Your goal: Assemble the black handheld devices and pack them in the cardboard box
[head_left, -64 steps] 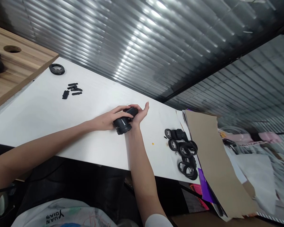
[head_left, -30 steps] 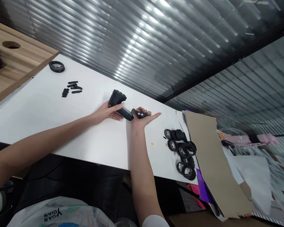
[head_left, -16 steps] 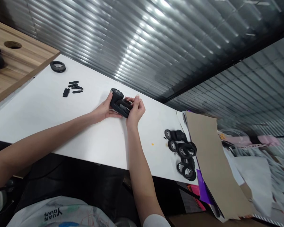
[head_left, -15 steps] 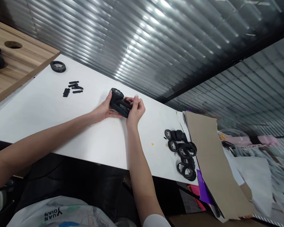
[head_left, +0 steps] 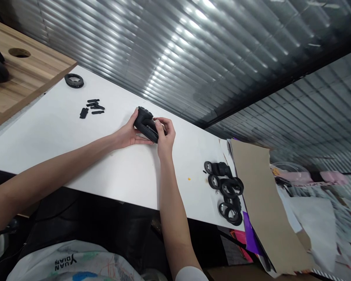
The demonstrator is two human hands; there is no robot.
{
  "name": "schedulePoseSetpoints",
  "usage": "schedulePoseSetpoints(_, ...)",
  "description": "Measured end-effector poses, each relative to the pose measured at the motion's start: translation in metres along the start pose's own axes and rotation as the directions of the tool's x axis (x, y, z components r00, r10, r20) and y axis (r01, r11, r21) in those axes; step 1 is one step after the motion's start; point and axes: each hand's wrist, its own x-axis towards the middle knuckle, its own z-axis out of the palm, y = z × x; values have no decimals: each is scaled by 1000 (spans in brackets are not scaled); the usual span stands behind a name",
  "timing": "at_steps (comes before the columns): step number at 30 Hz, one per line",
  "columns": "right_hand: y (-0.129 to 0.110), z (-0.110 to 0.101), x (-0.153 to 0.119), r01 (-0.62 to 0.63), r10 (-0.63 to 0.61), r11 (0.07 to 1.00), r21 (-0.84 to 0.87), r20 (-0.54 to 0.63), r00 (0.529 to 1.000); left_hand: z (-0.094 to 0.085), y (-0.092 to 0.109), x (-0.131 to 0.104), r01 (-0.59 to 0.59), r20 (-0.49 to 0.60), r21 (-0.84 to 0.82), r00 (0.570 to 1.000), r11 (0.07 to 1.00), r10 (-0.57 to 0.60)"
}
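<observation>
Above the white table (head_left: 125, 175), both hands hold what looks like a pair of folded black headphones (head_left: 144, 127), with a stitched padded band along the lower edge. My left hand (head_left: 130, 132) wraps the left end, thumb on top and fingers underneath. My right hand (head_left: 166, 136) is closed over the right end, thumb and fingers pinching at its inner side. Whether a small part is between those fingertips is hidden. Left of the hands lie several small flat black pieces (head_left: 93, 106). Farther left are black ring-shaped pads (head_left: 74, 80), stacked.
Several black rings, like ear pads (head_left: 228, 187), are piled at the table's right. A small orange bit (head_left: 189, 179) lies nearer the middle. A wooden board with a hole (head_left: 43, 66) borders the left, cardboard (head_left: 260, 195) the right. A corrugated metal wall (head_left: 163, 50) rises behind.
My right hand has turned and its thumb has moved down and left onto the headphones, fingers curling more over them. My left hand keeps its hold. The headphones have tilted slightly.
</observation>
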Motion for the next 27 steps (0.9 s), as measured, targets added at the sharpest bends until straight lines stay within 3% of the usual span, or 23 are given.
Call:
schedulePoseSetpoints(19, 5, -17, 6, -125, 121, 992, 31, 98, 988, 4, 5, -2, 44, -34, 74, 999, 996, -42)
schedulePoseSetpoints(27, -1, -20, 5, -79, 84, 996, -48, 116, 990, 0, 3, 0, 43, -22, 64, 999, 997, -42)
